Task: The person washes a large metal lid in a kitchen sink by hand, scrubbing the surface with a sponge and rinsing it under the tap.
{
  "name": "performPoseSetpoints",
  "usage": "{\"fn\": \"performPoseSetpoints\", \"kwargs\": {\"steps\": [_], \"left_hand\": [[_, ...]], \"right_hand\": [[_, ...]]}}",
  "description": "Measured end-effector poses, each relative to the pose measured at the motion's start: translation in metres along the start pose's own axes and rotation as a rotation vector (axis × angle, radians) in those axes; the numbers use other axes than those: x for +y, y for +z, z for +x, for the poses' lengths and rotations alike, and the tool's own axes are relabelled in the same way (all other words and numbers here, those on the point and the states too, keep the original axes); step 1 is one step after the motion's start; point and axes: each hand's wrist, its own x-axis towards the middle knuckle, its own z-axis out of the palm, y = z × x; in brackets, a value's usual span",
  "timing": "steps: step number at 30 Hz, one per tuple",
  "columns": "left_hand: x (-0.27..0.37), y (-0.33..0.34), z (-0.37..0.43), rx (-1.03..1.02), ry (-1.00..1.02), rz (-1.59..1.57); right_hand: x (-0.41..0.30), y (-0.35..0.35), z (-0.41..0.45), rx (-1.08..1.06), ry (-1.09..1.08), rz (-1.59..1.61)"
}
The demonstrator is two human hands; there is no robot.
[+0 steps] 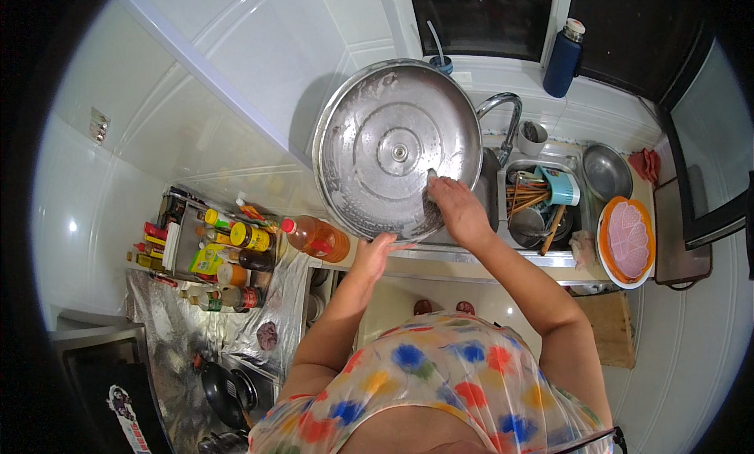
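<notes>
A large round stainless-steel pot lid (377,121) is tilted up before me, its inner face towards me. Soapy streaks and drops cover that face, and a small metal fitting (400,153) sits at its centre. My left hand (374,258) grips the near rim from below. Pressed to the lower right of the lid's face, my right hand (462,209) holds a dark grey scouring pad (432,203), mostly hidden under the fingers. Behind the lid's right edge stands a curved chrome faucet (511,115).
Right of the lid, a sink basin (580,212) holds chopsticks, a light blue utensil holder (556,185) and bowls. Beyond it are a metal bowl (607,171) and stacked plates (629,242). An oil bottle (315,238) stands close left of the lid. A blue thermos (564,59) is on the windowsill.
</notes>
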Motion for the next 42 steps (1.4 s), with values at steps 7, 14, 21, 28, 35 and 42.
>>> {"fn": "performPoseSetpoints", "kwargs": {"steps": [7, 14, 21, 28, 35, 42], "left_hand": [[0.009, 0.018, -0.005, 0.080, -0.008, -0.056], [0.002, 0.012, -0.004, 0.032, -0.033, -0.003], [-0.005, 0.003, -0.003, -0.007, -0.047, -0.007], [0.004, 0.013, -0.011, -0.022, -0.081, 0.023], [0.008, 0.027, -0.008, 0.039, -0.009, -0.064], [0.001, 0.016, -0.004, 0.066, 0.001, -0.076]], "right_hand": [[0.020, 0.002, 0.014, 0.093, 0.122, -0.032], [0.018, 0.000, 0.017, 0.142, 0.143, -0.027], [0.012, -0.004, 0.012, 0.172, 0.085, -0.020], [0.025, -0.013, 0.029, 0.137, 0.164, -0.083], [0.016, -0.004, 0.008, 0.145, 0.080, 0.029], [-0.024, 0.006, 0.002, 0.099, 0.047, 0.183]]}}
